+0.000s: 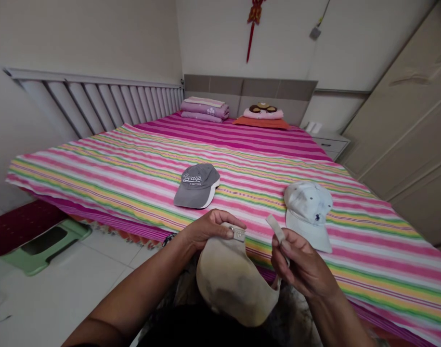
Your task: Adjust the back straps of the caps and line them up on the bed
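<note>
Head view, lower centre: left hand [212, 230] pinches the beige cap [235, 282] by its tab [239, 234], right hand [296, 258] pinches the strap [275, 227], ends unjoined.

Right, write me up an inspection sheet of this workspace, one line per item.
Surface: bed with a striped sheet, lying mostly flat.
Things: beige cap in hand, darker patches on it, strap out of the buckle; gray cap and white cap on the bed, apart.
Clutter: green stool on the floor; purple bedding folded near the headboard.
Hands: left hand pinches the beige cap by the buckle; right hand grips the strap.
Cables: cord with a small box on the wall, away from the hands.
Surroundings: slatted rail left, nightstand right.
</note>
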`<state>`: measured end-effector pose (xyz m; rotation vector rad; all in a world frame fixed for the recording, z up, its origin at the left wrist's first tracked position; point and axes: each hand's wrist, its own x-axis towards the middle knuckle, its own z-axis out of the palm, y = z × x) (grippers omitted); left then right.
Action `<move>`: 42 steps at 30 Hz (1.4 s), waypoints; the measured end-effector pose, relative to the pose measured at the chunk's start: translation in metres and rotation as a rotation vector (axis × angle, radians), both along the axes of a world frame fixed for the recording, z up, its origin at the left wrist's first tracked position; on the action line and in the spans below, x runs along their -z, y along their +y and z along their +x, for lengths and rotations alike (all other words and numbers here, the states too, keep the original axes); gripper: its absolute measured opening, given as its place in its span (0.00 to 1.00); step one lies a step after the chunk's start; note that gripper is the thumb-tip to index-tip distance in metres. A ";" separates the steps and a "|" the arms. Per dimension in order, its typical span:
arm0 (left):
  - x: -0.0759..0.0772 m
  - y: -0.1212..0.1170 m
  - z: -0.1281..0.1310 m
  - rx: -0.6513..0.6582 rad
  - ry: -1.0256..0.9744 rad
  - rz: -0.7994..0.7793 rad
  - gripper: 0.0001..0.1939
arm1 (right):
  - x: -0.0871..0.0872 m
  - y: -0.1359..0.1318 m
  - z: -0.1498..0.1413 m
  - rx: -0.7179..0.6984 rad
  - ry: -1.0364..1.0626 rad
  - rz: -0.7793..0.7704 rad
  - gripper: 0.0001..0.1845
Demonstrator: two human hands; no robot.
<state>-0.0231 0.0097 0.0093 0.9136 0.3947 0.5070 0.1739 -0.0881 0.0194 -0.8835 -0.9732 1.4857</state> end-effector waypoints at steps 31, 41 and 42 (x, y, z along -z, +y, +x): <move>0.009 -0.002 -0.001 -0.021 -0.090 -0.056 0.18 | -0.009 0.004 -0.018 -0.040 -0.309 -0.088 0.17; 0.001 -0.009 -0.001 -0.062 -0.032 0.007 0.17 | -0.015 0.002 -0.017 -0.015 -0.426 -0.094 0.17; 0.001 -0.009 -0.002 -0.059 -0.017 0.009 0.17 | -0.015 0.002 -0.017 -0.003 -0.425 -0.088 0.17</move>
